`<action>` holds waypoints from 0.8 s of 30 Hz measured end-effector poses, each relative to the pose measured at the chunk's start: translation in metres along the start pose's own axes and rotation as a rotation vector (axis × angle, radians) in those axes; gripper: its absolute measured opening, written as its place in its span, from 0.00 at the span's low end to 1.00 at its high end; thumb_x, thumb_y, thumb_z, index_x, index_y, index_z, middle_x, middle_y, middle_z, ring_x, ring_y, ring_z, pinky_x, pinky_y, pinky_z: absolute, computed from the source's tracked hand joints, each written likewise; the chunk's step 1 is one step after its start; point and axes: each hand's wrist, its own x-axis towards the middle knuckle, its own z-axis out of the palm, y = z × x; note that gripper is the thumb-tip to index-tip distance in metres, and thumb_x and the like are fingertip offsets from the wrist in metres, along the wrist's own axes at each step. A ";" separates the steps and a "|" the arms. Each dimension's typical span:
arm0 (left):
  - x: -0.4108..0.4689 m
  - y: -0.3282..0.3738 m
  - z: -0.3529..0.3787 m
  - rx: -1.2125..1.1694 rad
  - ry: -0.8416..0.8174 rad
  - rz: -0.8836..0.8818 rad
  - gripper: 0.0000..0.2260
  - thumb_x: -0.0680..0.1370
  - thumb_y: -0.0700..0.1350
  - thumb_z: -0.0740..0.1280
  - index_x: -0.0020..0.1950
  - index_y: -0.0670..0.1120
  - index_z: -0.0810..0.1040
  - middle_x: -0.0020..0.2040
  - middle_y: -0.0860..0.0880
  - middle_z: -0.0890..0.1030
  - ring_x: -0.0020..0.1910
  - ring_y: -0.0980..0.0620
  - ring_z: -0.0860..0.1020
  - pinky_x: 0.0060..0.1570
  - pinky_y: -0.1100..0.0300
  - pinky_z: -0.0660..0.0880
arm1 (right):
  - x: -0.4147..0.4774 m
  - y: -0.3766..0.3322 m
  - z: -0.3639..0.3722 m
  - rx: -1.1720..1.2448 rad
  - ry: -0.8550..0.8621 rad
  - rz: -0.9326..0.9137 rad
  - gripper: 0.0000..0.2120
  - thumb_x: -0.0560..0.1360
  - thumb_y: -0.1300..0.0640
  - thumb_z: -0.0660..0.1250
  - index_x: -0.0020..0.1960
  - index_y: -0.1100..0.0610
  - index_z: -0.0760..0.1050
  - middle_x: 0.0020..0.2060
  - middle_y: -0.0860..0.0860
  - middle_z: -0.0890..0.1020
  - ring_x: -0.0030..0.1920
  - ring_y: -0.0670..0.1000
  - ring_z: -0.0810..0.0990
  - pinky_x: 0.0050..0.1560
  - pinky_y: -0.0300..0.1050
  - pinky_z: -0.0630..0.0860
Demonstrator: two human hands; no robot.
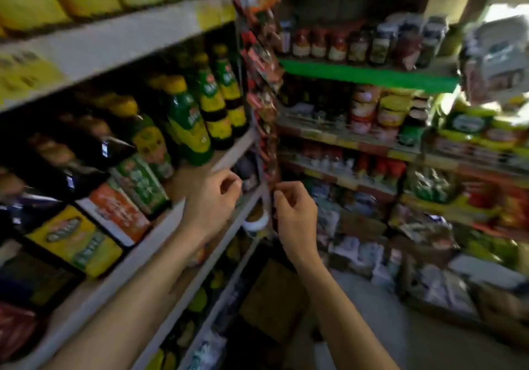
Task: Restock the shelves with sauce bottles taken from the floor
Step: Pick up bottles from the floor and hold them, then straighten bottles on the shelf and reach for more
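Observation:
The view is blurred by motion. Sauce bottles (187,124) with yellow caps and green-yellow labels stand in rows on the left shelf (197,176), with dark bottles (86,143) further left. My left hand (213,197) hovers over the bare front edge of that shelf, fingers curled, thumb and forefinger pinched, nothing visible in it. My right hand (294,215) hangs just right of the shelf's end post, fingers curled the same way, nothing seen in it. No bottle is in either hand.
A strip of hanging snack packets (262,83) runs down the shelf's end post. A brown cardboard box (272,298) sits on the floor below my hands. Shelves of jars (366,109) and packets fill the right side, and bagged goods (440,286) lie along the floor.

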 end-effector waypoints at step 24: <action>-0.486 -0.414 0.690 0.223 -0.905 -0.259 0.04 0.78 0.41 0.63 0.45 0.43 0.76 0.46 0.38 0.80 0.47 0.37 0.78 0.41 0.50 0.72 | -0.391 0.882 -0.072 -0.674 -0.307 1.193 0.21 0.79 0.50 0.64 0.68 0.59 0.68 0.60 0.60 0.80 0.59 0.64 0.79 0.50 0.52 0.74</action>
